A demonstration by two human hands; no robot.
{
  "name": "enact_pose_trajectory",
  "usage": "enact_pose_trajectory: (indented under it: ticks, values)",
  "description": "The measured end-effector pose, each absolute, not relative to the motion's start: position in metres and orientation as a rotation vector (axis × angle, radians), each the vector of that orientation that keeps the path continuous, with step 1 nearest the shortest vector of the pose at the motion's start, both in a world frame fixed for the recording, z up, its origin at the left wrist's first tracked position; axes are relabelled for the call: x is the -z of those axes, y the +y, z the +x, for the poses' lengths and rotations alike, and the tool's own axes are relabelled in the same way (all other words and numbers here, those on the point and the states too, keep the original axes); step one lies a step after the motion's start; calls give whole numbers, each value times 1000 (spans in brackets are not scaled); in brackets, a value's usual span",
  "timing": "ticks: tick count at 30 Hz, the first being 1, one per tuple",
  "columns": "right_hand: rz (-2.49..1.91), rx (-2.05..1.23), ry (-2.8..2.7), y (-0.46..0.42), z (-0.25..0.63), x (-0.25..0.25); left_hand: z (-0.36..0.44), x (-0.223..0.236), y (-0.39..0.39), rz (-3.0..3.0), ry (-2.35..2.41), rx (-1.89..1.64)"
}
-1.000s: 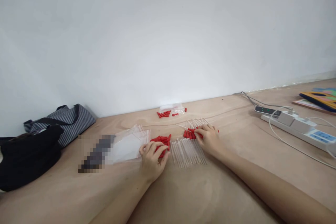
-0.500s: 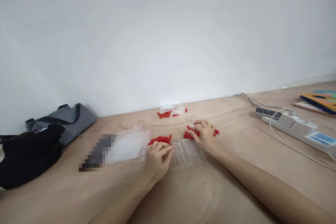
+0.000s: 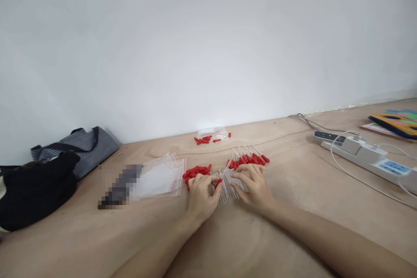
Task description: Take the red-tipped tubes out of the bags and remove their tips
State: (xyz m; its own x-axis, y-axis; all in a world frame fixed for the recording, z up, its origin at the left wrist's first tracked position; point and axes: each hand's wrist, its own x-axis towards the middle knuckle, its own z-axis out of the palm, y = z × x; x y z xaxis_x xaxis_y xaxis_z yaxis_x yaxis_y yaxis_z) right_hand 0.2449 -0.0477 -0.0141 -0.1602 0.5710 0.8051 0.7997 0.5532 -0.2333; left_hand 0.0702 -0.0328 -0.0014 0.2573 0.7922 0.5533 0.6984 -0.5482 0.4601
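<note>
Pinching a red piece point(image 3: 219, 182) between thumb and fingers of the left hand point(image 3: 202, 193), just beside the loose red pile point(image 3: 195, 171); likely to scatter the pile if brushed with the knuckles. Pressing on something small and probably smooth, so prone to slip or twist if squeezed off-centre. Too blurred to tell whether joined to the pale stick point(image 3: 227, 166) slanting up and right; if only loosely joined, apt to come apart when tugged. Farther right, above the clear sticks point(image 3: 229, 196), holding thumb and forefinger of the right hand point(image 3: 256, 187) apart, with nothing clearly between; could skew the sticks if dragged sideways. Just past those fingers, near enough to nudge the row of red-ended sticks point(image 3: 254, 159) out of line if lifted carelessly.
</note>
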Motion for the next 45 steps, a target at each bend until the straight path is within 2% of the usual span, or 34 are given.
enact_pose_trajectory:
  ticks: [4,10,31,37,40,45]
  values:
    - [-1002,484,-2011,-49,255,11,53,-1,-45,2769,1308,-1167]
    - [-827,591,-2145,-51,239,14,56,4,-49,2881,1153,-1249]
    - [-1043,441,-2125,-52,239,13,55,1,-50,2918,1182,-1246]
    - [-1148,325,-2066,-36,264,14,41,-14,-37,2760,1446,-1297]
    - [-1262,211,-2026,-28,273,16,32,-28,-15,2655,1687,-1127]
    - [-1401,55,-1918,-24,276,17,37,-50,33,2445,1930,-623]
